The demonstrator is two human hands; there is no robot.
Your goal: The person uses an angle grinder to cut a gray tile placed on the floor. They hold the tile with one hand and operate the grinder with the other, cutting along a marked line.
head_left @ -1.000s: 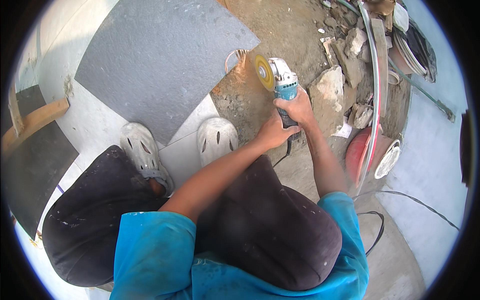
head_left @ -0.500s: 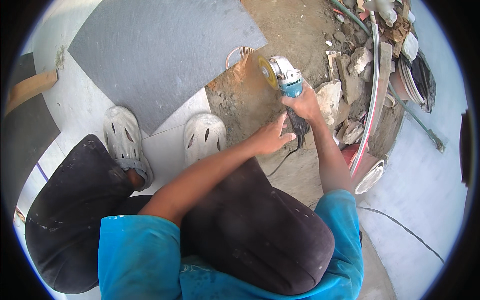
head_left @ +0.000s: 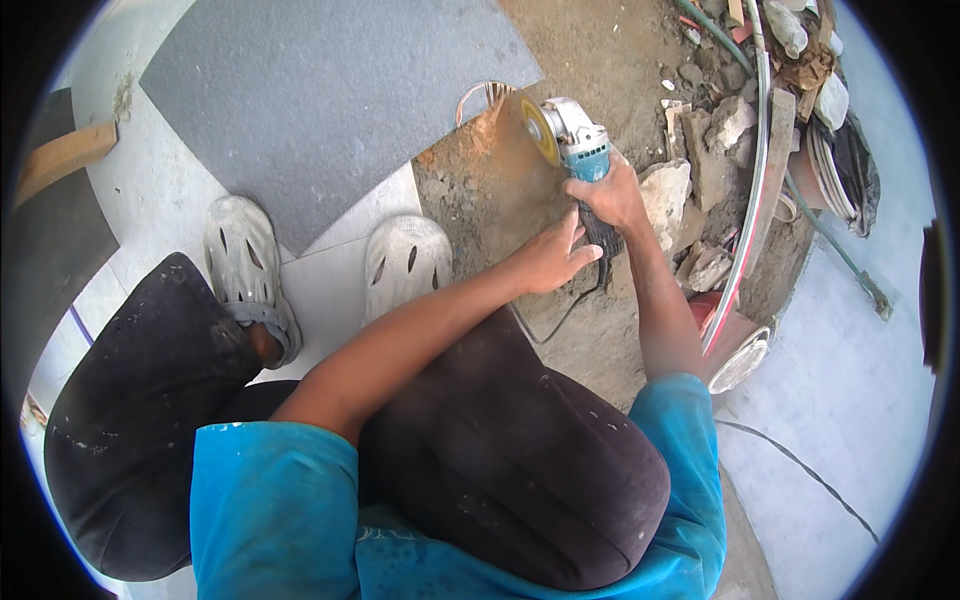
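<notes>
My right hand [head_left: 612,197] is wrapped around the teal and black body of an angle grinder [head_left: 588,160]. Its yellow disc [head_left: 541,131] stands on edge at the far left end of the tool, near the corner of a large grey tile [head_left: 340,100]. Beside the black rear handle is my left hand [head_left: 553,257], thumb and fingers apart; the thumb tip overlaps the handle's end, and whether it presses there I cannot tell. A dark cord [head_left: 560,333] trails from the handle toward my knee.
Broken stone [head_left: 663,200] and rubble lie right of the grinder, beside a long pale strip [head_left: 752,170] and a pinkish bucket [head_left: 740,360] on its side. Thin wires [head_left: 480,92] poke out at the tile's edge. A wooden piece [head_left: 70,155] lies far left. My shoes stand on pale tiles.
My left hand has moved in slightly closer to the grinder's rear handle, its fingers less spread. The view has shifted a little; the right hand keeps its hold on the grinder.
</notes>
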